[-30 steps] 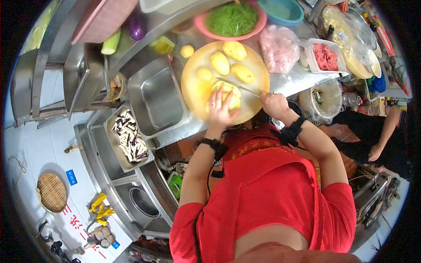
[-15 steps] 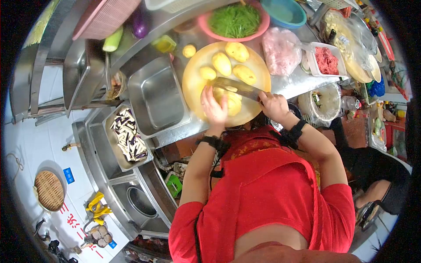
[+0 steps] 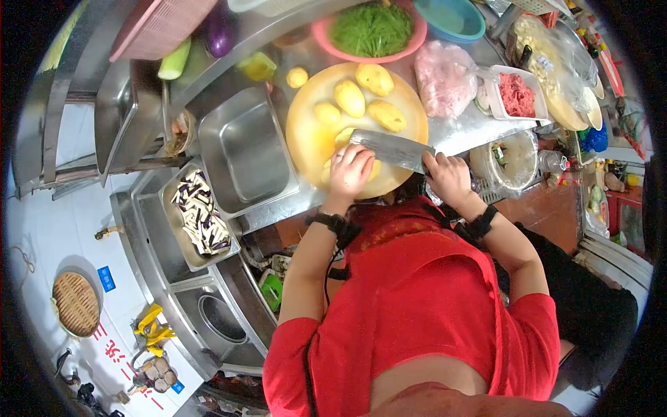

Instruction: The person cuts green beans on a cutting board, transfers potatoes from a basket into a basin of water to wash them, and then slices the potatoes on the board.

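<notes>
My right hand (image 3: 449, 179) grips the handle of a broad kitchen knife (image 3: 391, 150), its blade pointing left over the round chopping board (image 3: 306, 149). My left hand (image 3: 349, 172) has curled fingers on a cut potato (image 3: 375, 169) near the board's front edge, just beside the blade. Another pale potato piece (image 3: 342, 137) lies by the knife tip. Whole peeled potatoes, among them an oval one (image 3: 349, 99), lie toward the back of the board. One small potato (image 3: 297, 77) sits on the counter, off the board.
Left of the board is a steel tray (image 3: 246, 153); a lower one holds eggplant strips (image 3: 201, 215). Behind stand a pink basin of shredded greens (image 3: 370, 31) and a blue basin (image 3: 451, 19). A bag (image 3: 445, 80) and minced meat (image 3: 517, 96) lie right. A person in black (image 3: 577, 292) is nearby.
The blade has tilted, showing its broad face, and shifted slightly right and down. My left fingers have curled in on the potato. The person in black at right has shifted.
</notes>
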Demonstrator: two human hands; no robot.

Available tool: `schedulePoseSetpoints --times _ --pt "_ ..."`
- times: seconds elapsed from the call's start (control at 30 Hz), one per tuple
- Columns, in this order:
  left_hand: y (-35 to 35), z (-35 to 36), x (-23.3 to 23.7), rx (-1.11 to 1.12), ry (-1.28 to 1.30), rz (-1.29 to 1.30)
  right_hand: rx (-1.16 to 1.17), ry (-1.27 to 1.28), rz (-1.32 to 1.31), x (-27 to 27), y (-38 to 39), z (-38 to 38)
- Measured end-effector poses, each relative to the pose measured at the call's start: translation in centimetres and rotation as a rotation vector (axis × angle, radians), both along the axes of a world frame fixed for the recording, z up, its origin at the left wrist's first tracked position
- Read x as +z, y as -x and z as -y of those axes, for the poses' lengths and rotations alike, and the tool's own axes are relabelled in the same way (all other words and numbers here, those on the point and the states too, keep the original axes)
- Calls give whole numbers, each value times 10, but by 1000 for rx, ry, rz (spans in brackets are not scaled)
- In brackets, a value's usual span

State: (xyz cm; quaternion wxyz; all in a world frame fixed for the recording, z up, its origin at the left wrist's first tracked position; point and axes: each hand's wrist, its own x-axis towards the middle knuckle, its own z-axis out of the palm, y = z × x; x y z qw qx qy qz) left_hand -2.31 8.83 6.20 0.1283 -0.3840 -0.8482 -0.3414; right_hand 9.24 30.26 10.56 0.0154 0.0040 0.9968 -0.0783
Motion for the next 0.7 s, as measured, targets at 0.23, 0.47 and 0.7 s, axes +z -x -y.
schedulePoseSetpoints --times 0.23,0.47,0.7 --pt "4 11 -31 82 -84 131 -146 14 -109 8 4 -8" --pt "4 -8 -17 233 244 54 -78 294 -95 19 1 -10" --pt "6 -17 -17 238 374 222 -7 197 8 -20 11 1"
